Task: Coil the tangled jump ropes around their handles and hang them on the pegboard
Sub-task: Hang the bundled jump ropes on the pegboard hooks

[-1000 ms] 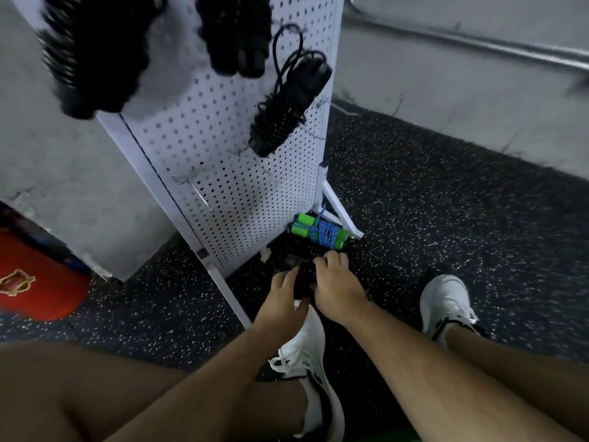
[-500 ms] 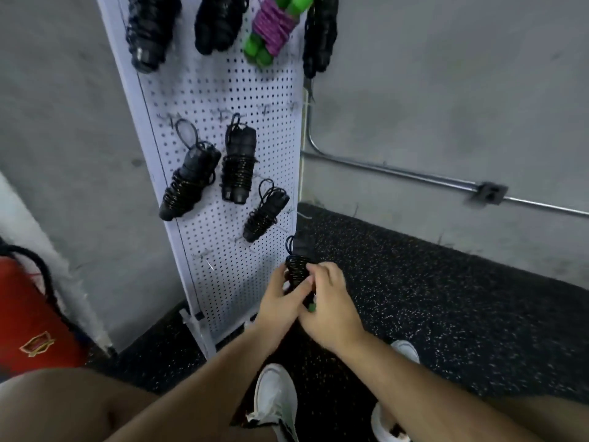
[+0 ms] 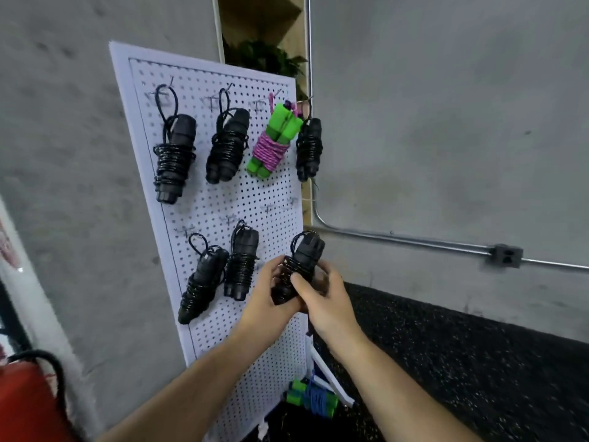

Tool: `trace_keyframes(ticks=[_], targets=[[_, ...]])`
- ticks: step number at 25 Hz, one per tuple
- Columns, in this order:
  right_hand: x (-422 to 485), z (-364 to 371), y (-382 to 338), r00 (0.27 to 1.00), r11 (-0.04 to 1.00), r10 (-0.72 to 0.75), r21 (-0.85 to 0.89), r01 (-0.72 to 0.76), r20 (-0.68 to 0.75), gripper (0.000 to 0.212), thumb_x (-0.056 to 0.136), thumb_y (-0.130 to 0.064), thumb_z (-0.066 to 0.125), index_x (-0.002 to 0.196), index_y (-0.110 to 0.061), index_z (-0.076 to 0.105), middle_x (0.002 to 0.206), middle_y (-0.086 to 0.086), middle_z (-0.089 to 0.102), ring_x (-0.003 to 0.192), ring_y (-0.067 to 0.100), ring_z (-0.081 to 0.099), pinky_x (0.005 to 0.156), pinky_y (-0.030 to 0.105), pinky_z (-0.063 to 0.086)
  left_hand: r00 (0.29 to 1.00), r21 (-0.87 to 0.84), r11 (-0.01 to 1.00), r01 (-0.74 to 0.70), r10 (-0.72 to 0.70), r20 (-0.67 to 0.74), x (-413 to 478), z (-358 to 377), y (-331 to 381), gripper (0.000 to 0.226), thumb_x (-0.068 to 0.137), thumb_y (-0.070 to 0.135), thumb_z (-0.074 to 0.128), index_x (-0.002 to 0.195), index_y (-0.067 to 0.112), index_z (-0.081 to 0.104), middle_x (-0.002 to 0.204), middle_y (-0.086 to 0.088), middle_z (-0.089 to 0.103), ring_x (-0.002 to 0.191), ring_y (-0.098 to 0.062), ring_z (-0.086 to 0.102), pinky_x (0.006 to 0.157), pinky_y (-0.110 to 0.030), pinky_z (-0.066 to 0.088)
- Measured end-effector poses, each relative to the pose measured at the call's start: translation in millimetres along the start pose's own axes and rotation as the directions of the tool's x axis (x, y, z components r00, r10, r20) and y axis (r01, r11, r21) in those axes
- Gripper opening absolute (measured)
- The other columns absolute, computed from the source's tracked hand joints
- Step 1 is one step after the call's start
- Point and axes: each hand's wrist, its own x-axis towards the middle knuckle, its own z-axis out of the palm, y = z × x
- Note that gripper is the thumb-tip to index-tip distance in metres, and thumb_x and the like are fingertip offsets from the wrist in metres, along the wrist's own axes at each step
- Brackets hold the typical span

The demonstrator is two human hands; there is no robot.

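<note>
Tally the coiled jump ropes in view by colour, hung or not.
Black ropes hung on the pegboard: 6
Black rope gripped by left hand and right hand: 1
Green-handled pink rope, hung: 1
Green-handled blue rope, on the floor: 1
Total: 9

The person's left forearm [image 3: 191,387] and right forearm [image 3: 398,378] are bare, uncovered for as much of them as shows. The left hand [image 3: 264,301] and right hand [image 3: 322,301] are bare as well, slim-fingered, with plain wrists.
</note>
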Motion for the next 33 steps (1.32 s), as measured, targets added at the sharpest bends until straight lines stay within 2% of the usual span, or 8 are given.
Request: trace_keyframes(ticks=[5, 9, 13, 17, 21, 25, 31, 33], targets=[[35, 15, -12, 0.999, 0.991, 0.023, 0.135, -0.02, -0.022, 0.038, 0.094, -0.018, 0.067, 0.126, -0.036, 0.061, 0.116, -0.009, 0.071, 0.093, -0.002, 0.07, 0.074, 0.015, 0.054, 0.988, 0.254, 0.961, -0.11, 0.134, -0.079, 27, -7, 5, 0.073, 0.087, 0.003, 0.073, 0.145, 0.03, 0.038, 0.13, 0.008, 0.04, 0.114, 0.023, 0.043, 0.089, -0.002, 0.041], [58, 18, -12, 0.996, 0.945, 0.092, 0.313, -0.094, 0.02, 0.038, 0.095, -0.01, 0.049, 0.121, -0.031, 0.067, 0.107, -0.001, 0.076, 0.098, 0.013, 0.072, 0.076, 0.03, 0.056, 0.973, 0.373, 0.909, -0.186, 0.222, -0.056, 43, -7, 6, 0.075, 0.084, 0.005, 0.077, 0.145, 0.028, 0.041, 0.135, 0.01, 0.039, 0.125, 0.013, 0.039, 0.101, -0.008, 0.038], [76, 9, -6, 0.988, 0.848, 0.151, 0.51, -0.146, 0.033, 0.047, 0.086, -0.005, 0.038, 0.121, -0.014, 0.068, 0.103, 0.007, 0.074, 0.091, 0.019, 0.067, 0.07, 0.031, 0.051, 0.955, 0.442, 0.857, -0.266, 0.296, 0.001, 56, -8, 6, 0.081, 0.075, 0.008, 0.081, 0.128, 0.054, 0.039, 0.131, 0.022, 0.041, 0.126, -0.01, 0.048, 0.106, -0.037, 0.046], [89, 12, -4, 0.987, 0.887, 0.158, 0.438, -0.147, 0.011, 0.034, 0.093, -0.012, 0.049, 0.12, -0.015, 0.068, 0.111, 0.012, 0.074, 0.092, 0.019, 0.071, 0.081, 0.036, 0.054, 0.976, 0.448, 0.87, -0.205, 0.217, 0.025, 68, -8, 9, 0.07, 0.087, 0.016, 0.074, 0.144, 0.039, 0.041, 0.14, 0.019, 0.034, 0.133, 0.008, 0.036, 0.112, -0.021, 0.038], [97, 20, -5, 0.986, 0.948, 0.152, 0.29, -0.128, -0.063, 0.035, 0.093, -0.02, 0.069, 0.127, -0.021, 0.059, 0.113, 0.006, 0.071, 0.084, 0.005, 0.074, 0.07, 0.024, 0.06, 0.99, 0.492, 0.862, -0.122, 0.139, 0.001, 85, -15, 9, 0.065, 0.091, 0.017, 0.07, 0.147, 0.029, 0.039, 0.127, 0.023, 0.04, 0.113, 0.029, 0.036, 0.085, 0.006, 0.034], [111, 23, 3, 0.989, 0.966, 0.111, 0.246, -0.085, -0.096, 0.042, 0.09, -0.025, 0.075, 0.127, -0.022, 0.058, 0.116, 0.006, 0.068, 0.082, 0.003, 0.073, 0.063, 0.017, 0.056, 0.99, 0.521, 0.845, -0.118, 0.141, -0.006, 92, -16, 7, 0.056, 0.096, 0.019, 0.065, 0.145, 0.031, 0.041, 0.133, 0.017, 0.046, 0.113, 0.028, 0.039, 0.086, 0.006, 0.033], [130, 39, 9, 0.988, 0.964, 0.075, 0.265, -0.037, -0.136, 0.04, 0.083, -0.035, 0.08, 0.116, -0.036, 0.056, 0.113, 0.001, 0.067, 0.089, 0.011, 0.074, 0.087, 0.041, 0.06, 0.987, 0.502, 0.857, -0.119, 0.155, -0.03, 105, -20, 6, 0.051, 0.099, 0.029, 0.059, 0.146, 0.036, 0.04, 0.129, 0.019, 0.045, 0.118, 0.01, 0.048, 0.103, -0.018, 0.045], [134, 42, 9, 0.986, 0.956, 0.08, 0.292, -0.034, -0.148, 0.04, 0.084, -0.034, 0.08, 0.116, -0.034, 0.056, 0.111, 0.001, 0.067, 0.087, 0.01, 0.074, 0.083, 0.037, 0.061, 0.989, 0.513, 0.851, -0.109, 0.146, -0.032, 111, -21, 6, 0.052, 0.099, 0.031, 0.058, 0.147, 0.035, 0.038, 0.132, 0.017, 0.045, 0.12, 0.008, 0.048, 0.103, -0.021, 0.046]])
